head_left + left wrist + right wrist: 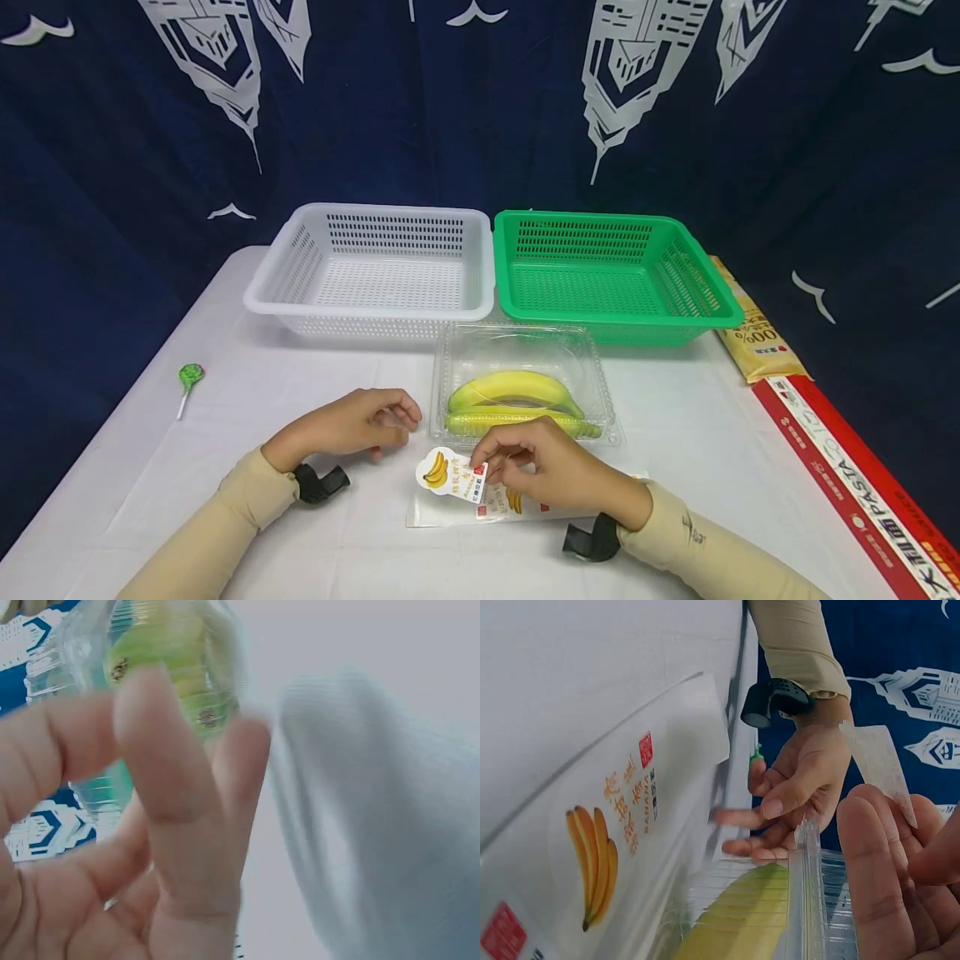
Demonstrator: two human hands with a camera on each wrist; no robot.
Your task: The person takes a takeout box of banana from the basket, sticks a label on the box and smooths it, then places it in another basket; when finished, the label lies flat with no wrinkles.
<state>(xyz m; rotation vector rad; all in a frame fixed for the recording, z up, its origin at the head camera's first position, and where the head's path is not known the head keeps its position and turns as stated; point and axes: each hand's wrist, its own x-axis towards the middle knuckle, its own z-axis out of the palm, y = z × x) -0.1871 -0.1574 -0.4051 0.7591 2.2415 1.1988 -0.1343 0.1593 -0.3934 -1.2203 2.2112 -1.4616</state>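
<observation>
My right hand pinches a white banana sticker between thumb and fingers, above a sheet of banana stickers on the table. In the right wrist view the sticker's pale side shows. Behind that hand sits a clear plastic box, its lid closed over yellow-green bananas. To the left of the box my left hand hovers with loosely bent fingers and holds nothing. Part of the sheet is hidden under the right hand.
A white basket and a green basket stand side by side behind the box. A green lollipop lies at the left. Along the right edge are a yellow packet and a red pasta box.
</observation>
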